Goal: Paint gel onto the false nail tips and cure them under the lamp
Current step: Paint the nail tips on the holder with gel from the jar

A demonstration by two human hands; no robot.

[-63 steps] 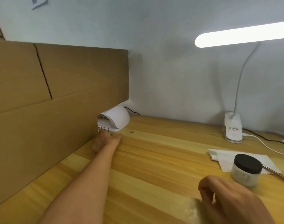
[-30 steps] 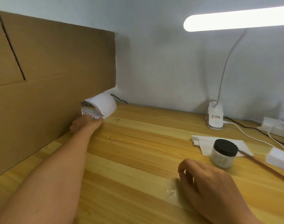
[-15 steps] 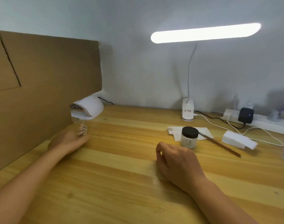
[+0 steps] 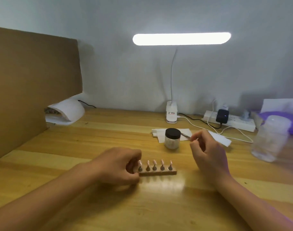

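Fingers of the left hand curl round the left end of the wooden holder. The holder now lies on the table directly in front of the person, its five false nail tips standing in a row. Two seconds ago that hand held it at the mouth of the curing lamp, well off to the left by the cardboard sheet. The right hand, which lay curled on the wood, has risen and pinches the thin brush between thumb and forefinger, just beside the black-lidded jar. That suggests one cure is finished and another coat is about to begin, though the lid is still on. The holder's left end is hidden under the left hand, the brush head sits behind the jar, and the right hand covers most of the handle. Blur makes it impossible to tell whether the tips carry gel.
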